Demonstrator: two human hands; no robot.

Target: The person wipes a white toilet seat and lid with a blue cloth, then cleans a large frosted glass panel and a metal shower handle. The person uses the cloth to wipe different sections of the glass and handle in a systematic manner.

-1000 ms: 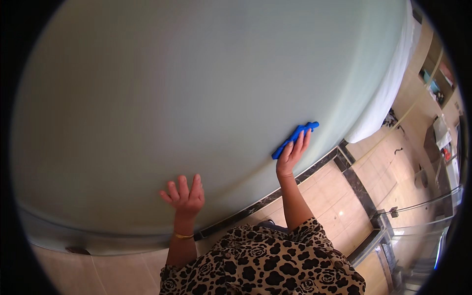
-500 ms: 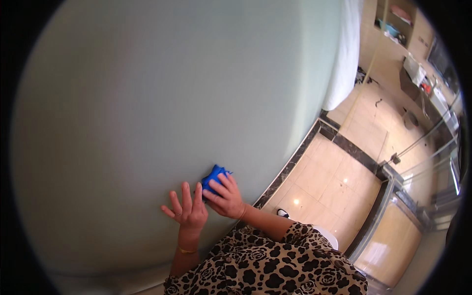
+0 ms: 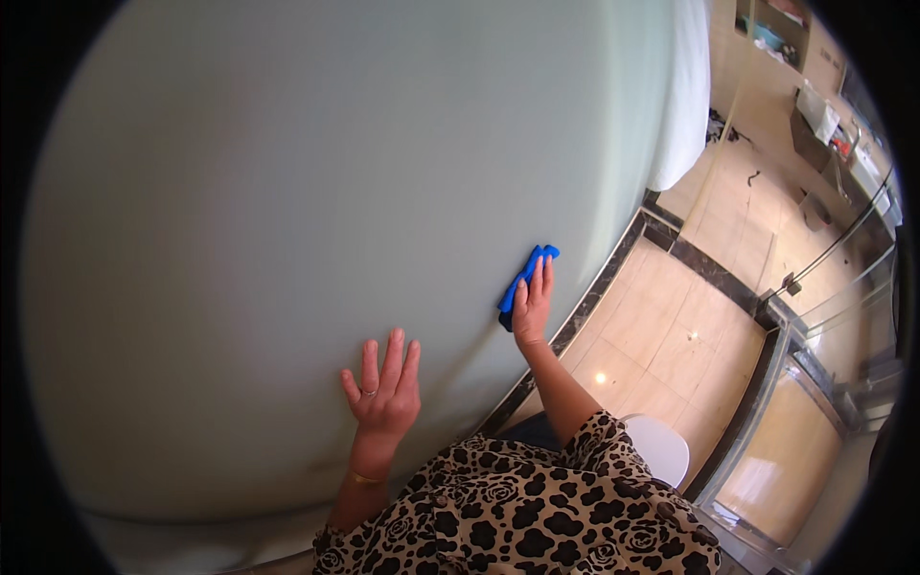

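Observation:
A large, smooth grey-green frosted panel point(image 3: 335, 192), apparently glass, fills most of the view in front of me. Against it my right hand point(image 3: 534, 311) presses a folded blue cloth point(image 3: 519, 283), fingers stretched over its right side. The cloth's upper end sticks out past the fingertips. Lower and to the left, my left hand point(image 3: 387, 391) is open with its fingers spread and nothing in it. It faces the panel with a ring on one finger; whether the palm touches is hidden.
Dark stone edging point(image 3: 628, 244) borders the panel's right side, with beige floor tiles point(image 3: 661, 331) beyond. A white curtain-like sheet point(image 3: 682, 96) hangs at upper right. A white rounded seat point(image 3: 656, 448) stands beside me. A counter point(image 3: 813, 151) is at far right.
My right hand and the blue cloth have slid up and to the right across the panel, away from my left hand. My left hand has moved slightly right.

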